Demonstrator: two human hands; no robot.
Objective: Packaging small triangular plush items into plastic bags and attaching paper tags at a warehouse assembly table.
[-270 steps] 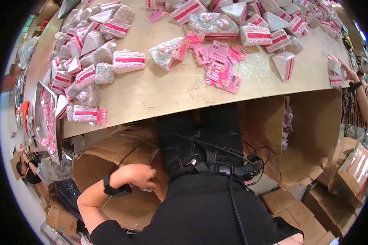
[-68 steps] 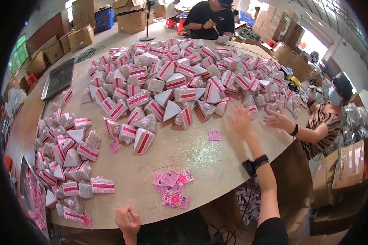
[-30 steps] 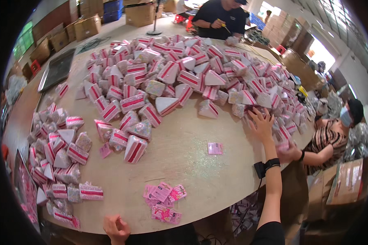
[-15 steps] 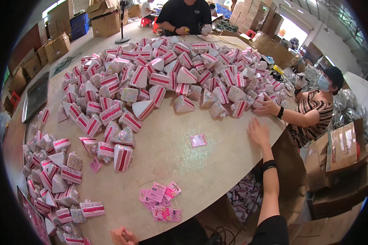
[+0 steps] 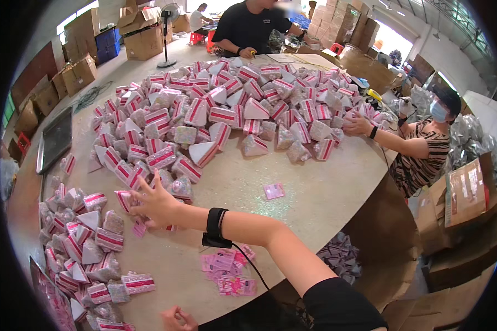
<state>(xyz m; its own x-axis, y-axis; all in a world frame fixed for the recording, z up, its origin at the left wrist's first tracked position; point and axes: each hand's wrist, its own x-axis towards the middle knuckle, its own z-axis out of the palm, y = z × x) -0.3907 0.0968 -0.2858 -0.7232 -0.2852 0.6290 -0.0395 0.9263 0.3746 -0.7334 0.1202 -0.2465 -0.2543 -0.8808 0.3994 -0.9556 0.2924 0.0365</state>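
Observation:
My right hand point(image 5: 153, 205) reaches across the table to the left, its fingers spread over several wrapped, wedge-shaped cake slices with white and pink stripes. It touches a cake slice point(image 5: 123, 199) at the edge of the big pile and partly hides others under the palm. Just below the fingers lies a small pink card point(image 5: 139, 228). Low in the picture, my left hand point(image 5: 178, 320) rests at the table's near edge with its fingers curled in; nothing shows in it. A loose stack of pink cards point(image 5: 229, 270) lies near it.
The main cake-slice pile point(image 5: 221, 115) covers the far side, and a smaller heap point(image 5: 91, 248) lies at left. A single pink card point(image 5: 274, 191) is mid-table. At right, a masked person point(image 5: 425, 143) handles slices; another person point(image 5: 254, 27) stands across. Cardboard boxes point(image 5: 464, 193) stand at right.
My right hand has swung from the table's right edge across to the slices at left. My left hand stays low at the near edge. The person across has stretched an arm out to the right.

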